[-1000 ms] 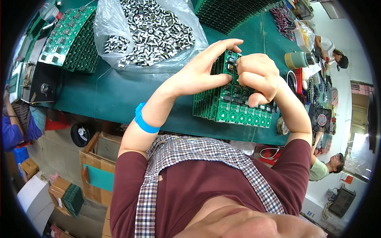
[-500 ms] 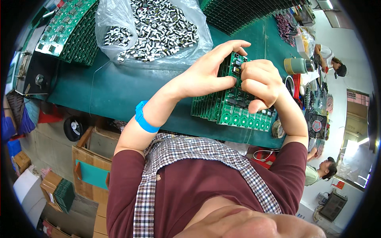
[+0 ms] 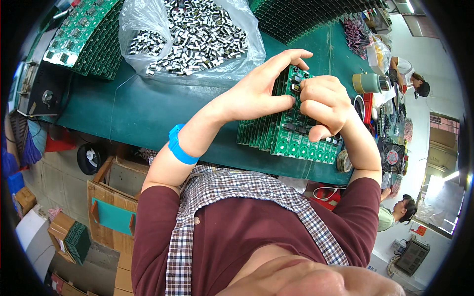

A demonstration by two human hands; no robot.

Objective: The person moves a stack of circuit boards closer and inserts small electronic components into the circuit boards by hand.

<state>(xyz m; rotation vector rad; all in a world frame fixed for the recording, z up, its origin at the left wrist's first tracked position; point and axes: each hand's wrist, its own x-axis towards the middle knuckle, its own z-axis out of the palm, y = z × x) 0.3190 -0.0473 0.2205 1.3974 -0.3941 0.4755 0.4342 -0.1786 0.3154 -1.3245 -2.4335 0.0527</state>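
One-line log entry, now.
left hand: touching stacked green circuit boards | right hand: curled over top board | upper left: clear plastic bag

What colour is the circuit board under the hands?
The circuit board is green, with black parts; the head view shows it best.

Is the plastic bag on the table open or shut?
Open: the clear plastic bag is spread wide, its small black-and-silver parts lying exposed.

Left hand [image 3: 259,89], right hand [image 3: 327,102] at green circuit boards [image 3: 298,150], clear bag [image 3: 143,18]
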